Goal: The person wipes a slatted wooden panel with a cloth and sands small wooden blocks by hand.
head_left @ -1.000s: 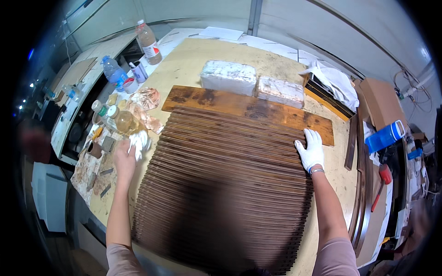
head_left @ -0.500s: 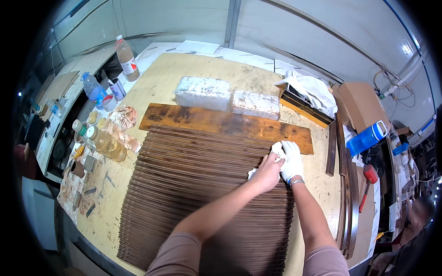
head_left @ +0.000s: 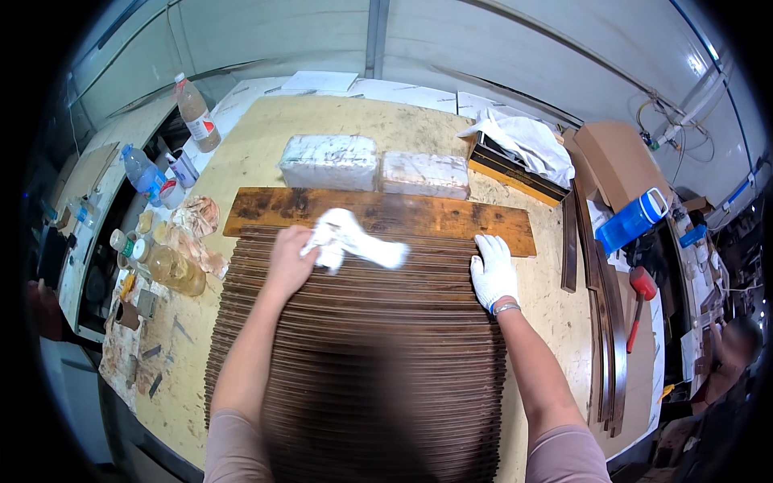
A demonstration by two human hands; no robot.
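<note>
My bare left hand grips a white cloth, blurred by motion, over the far left part of a stack of dark brown slats. The slats lie side by side across the table, their far end against a stained wooden board. My right hand, in a white knit glove, rests with fingers extended on the right ends of the far slats, close to the board. A dark shadow or blur covers the near middle of the slats.
Two white wrapped blocks stand behind the board. Bottles and an amber jug line the left side. A box draped with cloth, a blue bottle, a red mallet and long dark strips are on the right.
My left hand has moved left with the white cloth, away from my right hand, and the cloth now trails loose. My right hand stays at the slats' right end, fingers now spread.
</note>
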